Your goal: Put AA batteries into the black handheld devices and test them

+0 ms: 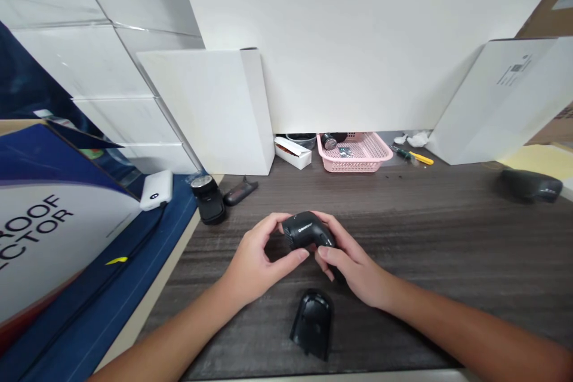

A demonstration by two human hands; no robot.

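Note:
Between my two hands, above the dark wood-grain table, is a black handheld device [308,230] with a bent body, a ribbed end on the left and small white lettering. My left hand [262,256] curves round the ribbed end, thumb in front and fingers behind. The fingers of my right hand [353,259] close round its narrower handle on the right. Just below, nearest me, lies a black plastic cover piece [313,323] with a hollow look. Part of the device's handle is hidden by my right hand.
A black device with a round head [208,198] and a black curved part [240,191] sit at left. Behind are a pink basket [356,162], a small white box [293,153] and a yellow-handled screwdriver [421,159]. A dark device [530,185] lies right. White boxes [210,113] stand around.

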